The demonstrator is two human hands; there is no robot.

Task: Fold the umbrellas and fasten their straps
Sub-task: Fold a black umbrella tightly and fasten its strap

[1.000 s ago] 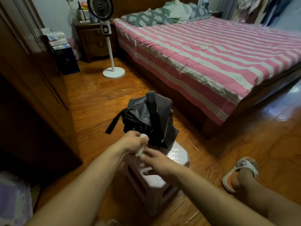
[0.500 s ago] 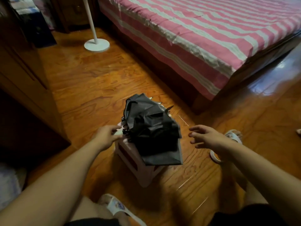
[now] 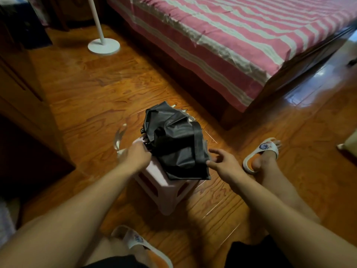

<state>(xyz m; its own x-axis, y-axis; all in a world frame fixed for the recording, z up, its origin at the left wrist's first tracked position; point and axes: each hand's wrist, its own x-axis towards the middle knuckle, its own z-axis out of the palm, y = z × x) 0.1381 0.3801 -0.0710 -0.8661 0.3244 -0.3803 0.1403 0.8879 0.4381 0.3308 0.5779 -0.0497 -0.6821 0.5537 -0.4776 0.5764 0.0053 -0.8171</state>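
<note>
A black umbrella (image 3: 173, 144), collapsed but loosely bunched, lies on a small pale pink stool (image 3: 154, 182). A dark strap (image 3: 197, 140) runs across its canopy on the right side. My left hand (image 3: 136, 156), blurred, has its fingers curled at the umbrella's left end, where the ribs gather; the handle is hidden under it. My right hand (image 3: 225, 163) hovers at the umbrella's lower right corner with fingers spread, thumb tip just at the fabric edge.
A bed (image 3: 222, 35) with a pink-and-white striped sheet fills the upper right. A white fan base (image 3: 104, 46) stands at the back left, and a dark wooden wardrobe (image 3: 23, 97) lines the left side. My feet in white slippers (image 3: 260, 153) rest on the wooden floor.
The umbrella went from held upright to lying on the stool. My right hand let go, swung out right, and has come back to the fabric edge. My left hand stayed at the handle end.
</note>
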